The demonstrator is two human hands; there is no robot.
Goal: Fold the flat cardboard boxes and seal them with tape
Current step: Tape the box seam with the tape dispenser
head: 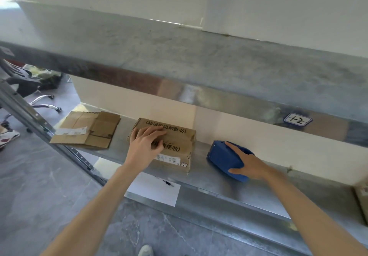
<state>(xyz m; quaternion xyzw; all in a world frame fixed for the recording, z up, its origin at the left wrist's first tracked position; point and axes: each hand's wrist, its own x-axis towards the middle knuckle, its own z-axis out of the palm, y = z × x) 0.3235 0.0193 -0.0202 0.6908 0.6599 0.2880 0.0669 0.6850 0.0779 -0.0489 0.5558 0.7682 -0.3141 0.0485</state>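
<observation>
Head view: on the shelf (249,192), one folded box (177,150) sat under the left hand (144,146), whose fingers (157,133) lay spread, pressing its top flaps. One tape dispenser (223,156) lay at the box's 3 o'clock, gripped by the right hand (250,165), the nearer one. The box's seam seemed to run 9 to 3. Flat boxes (85,130), count unclear, lay at its 9 o'clock.

A brown cardboard box (175,148), folded up with its top flaps closed and showing black Chinese print and a white label, sat on the metal shelf (229,192) under the left hand (145,144). Flat cardboard boxes (87,130) lay overlapped to its left, apart from it. To its right a blue tape dispenser (223,156) rested on the shelf, gripped by the right hand (249,164).
</observation>
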